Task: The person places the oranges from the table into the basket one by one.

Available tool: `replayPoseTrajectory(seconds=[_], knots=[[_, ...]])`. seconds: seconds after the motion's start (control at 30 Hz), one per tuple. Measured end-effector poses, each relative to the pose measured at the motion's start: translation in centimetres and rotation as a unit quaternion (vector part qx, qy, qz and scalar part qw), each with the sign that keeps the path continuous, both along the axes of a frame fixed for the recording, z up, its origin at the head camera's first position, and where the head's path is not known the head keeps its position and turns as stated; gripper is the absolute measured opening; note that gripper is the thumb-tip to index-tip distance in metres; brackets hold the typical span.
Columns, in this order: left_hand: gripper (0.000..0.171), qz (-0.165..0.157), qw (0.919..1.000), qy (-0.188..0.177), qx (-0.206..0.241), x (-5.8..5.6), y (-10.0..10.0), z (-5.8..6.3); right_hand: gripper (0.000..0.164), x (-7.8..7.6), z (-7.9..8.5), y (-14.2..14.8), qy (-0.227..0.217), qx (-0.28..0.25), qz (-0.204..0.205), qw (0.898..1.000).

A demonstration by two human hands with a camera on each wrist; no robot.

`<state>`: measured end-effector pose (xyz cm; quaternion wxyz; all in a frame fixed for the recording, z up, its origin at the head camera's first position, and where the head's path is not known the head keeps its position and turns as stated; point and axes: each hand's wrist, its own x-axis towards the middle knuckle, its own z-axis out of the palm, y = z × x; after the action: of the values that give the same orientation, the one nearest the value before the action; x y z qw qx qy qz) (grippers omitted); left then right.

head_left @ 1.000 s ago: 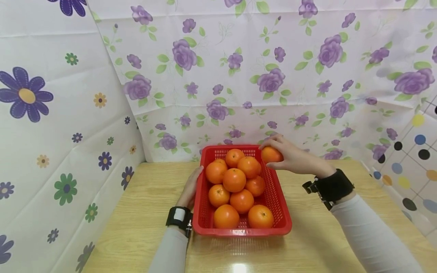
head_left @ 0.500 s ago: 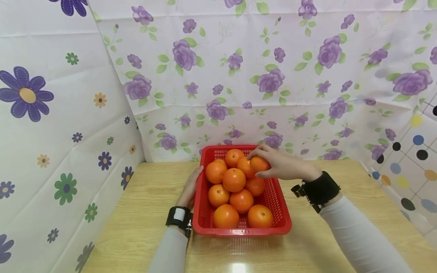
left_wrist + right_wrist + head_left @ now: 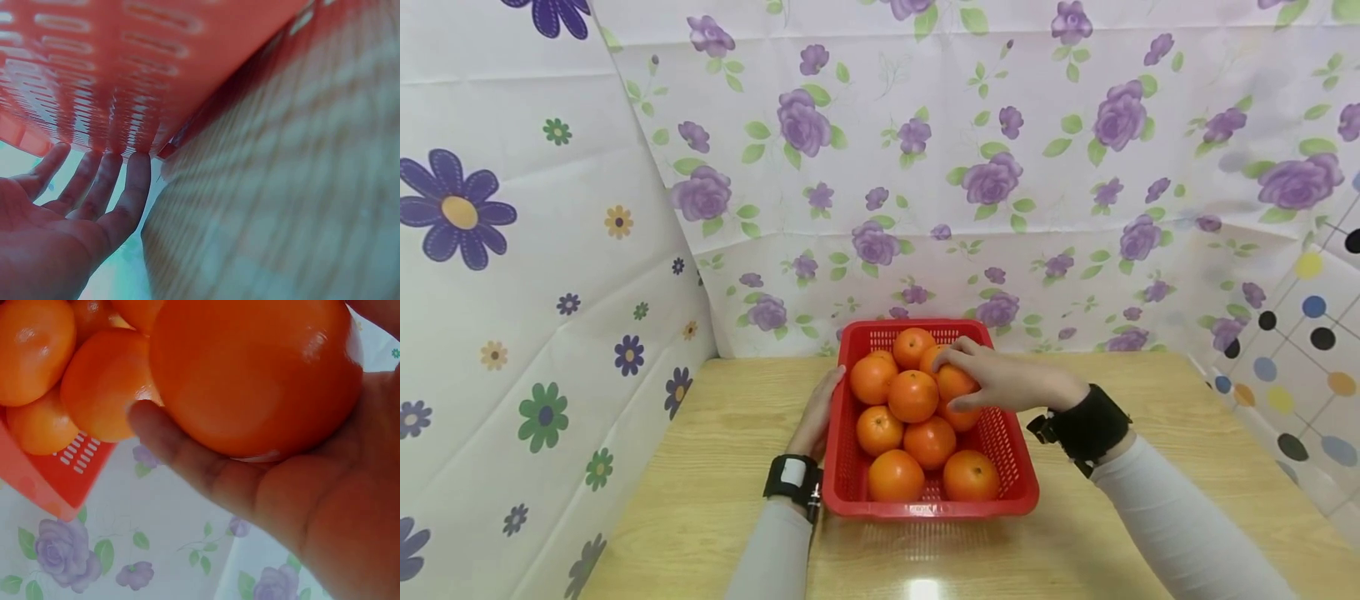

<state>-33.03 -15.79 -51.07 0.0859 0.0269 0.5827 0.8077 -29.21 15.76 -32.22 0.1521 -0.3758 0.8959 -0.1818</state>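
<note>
A red plastic basket (image 3: 1032, 492) with slotted walls holds a heap of several oranges (image 3: 913, 397). Over the right part of the heap, my right hand (image 3: 1003, 380) grips one orange (image 3: 955, 382) between thumb and fingers. That orange (image 3: 256, 375) fills much of the right wrist view, overlapping the others in the basket. My left hand (image 3: 814, 421) is at the basket's left side. Seen in the left wrist view, its extended fingers (image 3: 135, 181) rest with their tips against the slotted wall (image 3: 156, 69).
The basket stands on a light wood table (image 3: 737, 417). A flower-printed sheet (image 3: 880, 167) rises behind it, with another printed sheet (image 3: 550, 333) on the left and a dotted one (image 3: 1300, 375) on the right. Both wrists wear black straps (image 3: 1093, 425).
My right hand has carried the orange from above the basket's right rim leftward and down onto the heap. My left hand and the basket have stayed in place.
</note>
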Motion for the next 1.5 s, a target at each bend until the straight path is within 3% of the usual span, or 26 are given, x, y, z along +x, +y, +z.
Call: replayPoseTrajectory(seconds=[0.3,0.87,1.03,1.27,1.5], knots=[[0.056,0.007,1.0,0.0,0.003,0.1,0.2,0.2,0.044,0.5,-0.6,-0.8,-0.05,0.052,0.0,0.997],[0.057,0.008,0.9999,0.004,-0.008,0.1,0.1,-0.1,0.066,0.5,-2.4,-2.1,-0.112,0.151,-0.049,0.981],[0.058,0.007,0.9999,0.013,-0.009,0.1,0.2,0.1,0.065,0.6,-3.1,-2.1,-0.111,0.178,-0.062,0.976],[0.059,0.008,0.9998,0.017,-0.005,-0.1,0.1,0.0,0.051,0.1,-3.8,-1.9,-0.091,0.179,-0.05,0.978],[0.058,0.002,1.0,0.008,0.002,0.0,0.0,0.0,0.046,0.0,-4.2,-2.0,-0.102,0.169,-0.079,0.977]])
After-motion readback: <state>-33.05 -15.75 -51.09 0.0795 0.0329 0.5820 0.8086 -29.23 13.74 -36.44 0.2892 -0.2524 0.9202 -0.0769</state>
